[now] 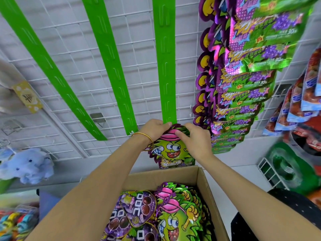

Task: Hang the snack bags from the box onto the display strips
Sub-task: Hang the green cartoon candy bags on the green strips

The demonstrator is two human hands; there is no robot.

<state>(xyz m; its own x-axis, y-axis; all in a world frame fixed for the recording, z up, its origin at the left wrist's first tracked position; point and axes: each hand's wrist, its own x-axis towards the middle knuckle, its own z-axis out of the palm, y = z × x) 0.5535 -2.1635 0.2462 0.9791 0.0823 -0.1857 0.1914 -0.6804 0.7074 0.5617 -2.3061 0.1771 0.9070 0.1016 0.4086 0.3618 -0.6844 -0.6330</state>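
Green cartoon-faced foil bag (171,152) at green plastic strip (165,66)
Your left hand (154,129) and right hand (194,138) are pinching its top.

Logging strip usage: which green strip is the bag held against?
The rightmost strip: left hand and right hand hold the cartoon bag at its bottom end; middle strip and leftmost strip hang untouched.

The hanging grape bags (257,79) read "30", and the purple bags (139,209) in the box (173,176) perhaps "コロロ"
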